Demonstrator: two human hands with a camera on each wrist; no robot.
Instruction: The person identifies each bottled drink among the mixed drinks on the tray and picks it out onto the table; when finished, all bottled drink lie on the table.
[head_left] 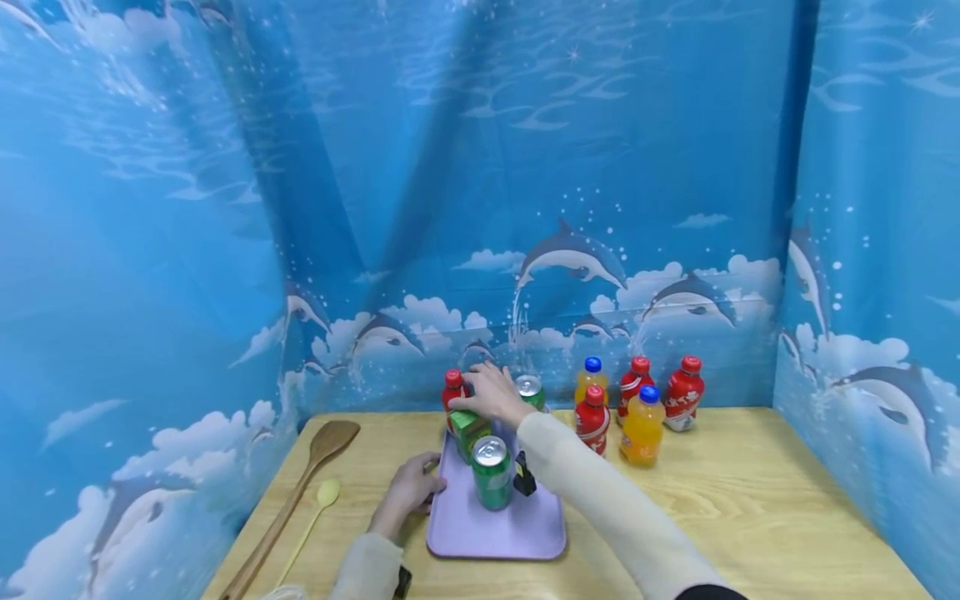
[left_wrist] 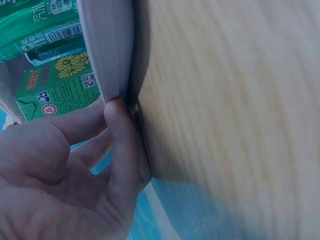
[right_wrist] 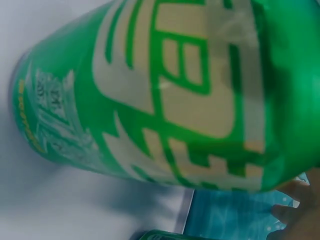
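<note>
My left hand (head_left: 411, 487) pinches the left rim of the lilac tray (head_left: 517, 537) between thumb and fingers; the left wrist view shows this tray edge (left_wrist: 107, 50) close up. My right hand (head_left: 495, 393) reaches over the tray's back, thumb across the front of a red bottle (head_left: 453, 386) and fingers behind it. A green drink carton (head_left: 468, 432) stands on the tray just below that thumb. In front of it is a green can (head_left: 492, 477), and another green can (head_left: 529, 390) stands behind the right wrist. A can (right_wrist: 175, 95) fills the right wrist view, hiding most of the right hand's fingers (right_wrist: 295, 207).
Right of the tray, several red bottles (head_left: 683, 396) and orange drink bottles (head_left: 642, 429) stand on the wooden table (head_left: 735, 492). A long wooden spoon (head_left: 300, 483) and a small yellow spoon (head_left: 326, 496) lie at the left. A blue dolphin curtain (head_left: 450, 208) hangs behind.
</note>
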